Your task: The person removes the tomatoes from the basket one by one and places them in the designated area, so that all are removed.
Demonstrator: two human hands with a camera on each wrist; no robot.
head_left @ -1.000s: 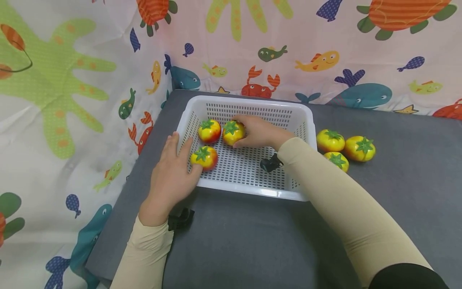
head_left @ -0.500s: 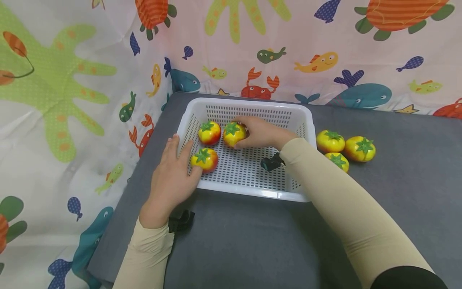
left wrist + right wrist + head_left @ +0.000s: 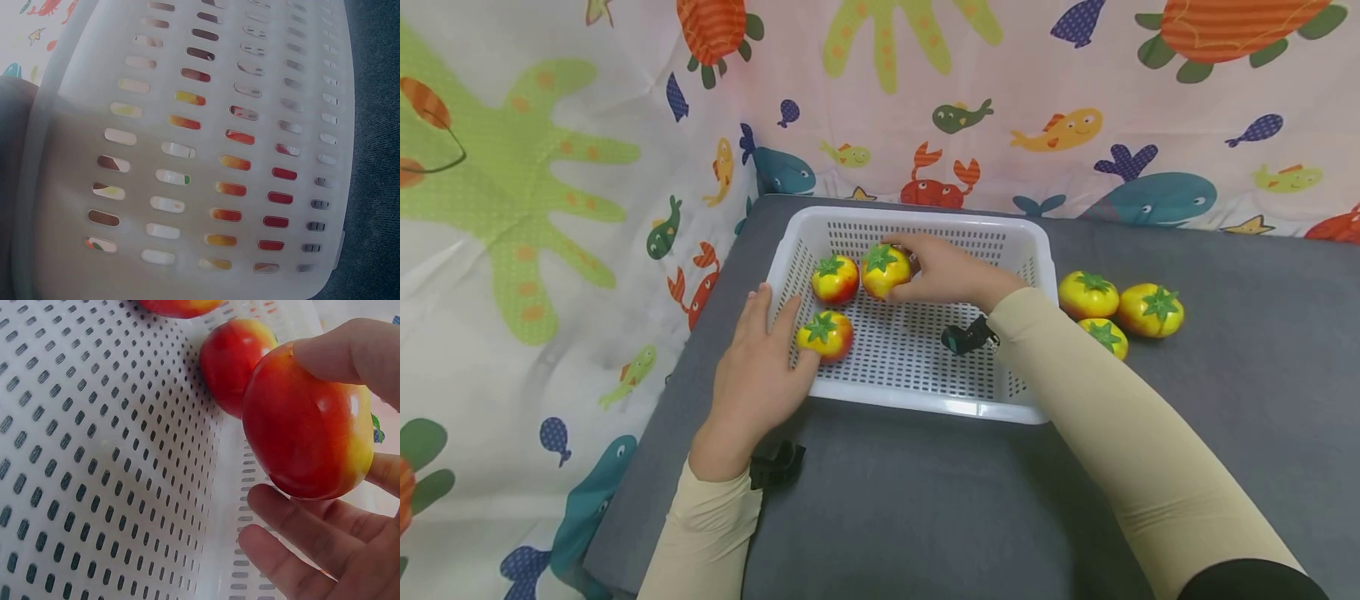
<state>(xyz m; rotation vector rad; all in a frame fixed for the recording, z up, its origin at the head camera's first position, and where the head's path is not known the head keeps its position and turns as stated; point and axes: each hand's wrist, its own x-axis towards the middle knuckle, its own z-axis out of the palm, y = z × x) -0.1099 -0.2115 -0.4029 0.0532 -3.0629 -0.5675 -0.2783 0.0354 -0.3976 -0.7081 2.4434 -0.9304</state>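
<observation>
A white perforated plastic basket [image 3: 925,404] stands on the table. Inside, my right hand [image 3: 943,271] grips a yellow-and-red tomato with a green star-shaped top [image 3: 883,275]; the right wrist view shows thumb and fingers round this tomato [image 3: 306,425], held above the basket floor. Two similar tomatoes lie at the basket's left end, a back one [image 3: 835,280] and a front one [image 3: 826,336]. My left hand [image 3: 760,375] rests at the left rim with fingers spread and fairly straight, its thumb close to the front tomato. In the left wrist view the basket wall [image 3: 75,187] hides most of the contents.
Right of the basket, several tomatoes [image 3: 1150,310] sit grouped on the dark grey table [image 3: 925,500]. A sea-animal printed curtain [image 3: 865,108] borders the table at the back and left. A small black wrist camera [image 3: 966,336] hangs under my right wrist, inside the basket.
My right hand has raised its tomato slightly from the basket floor. The left hand keeps its place at the rim, and the other tomatoes stay put.
</observation>
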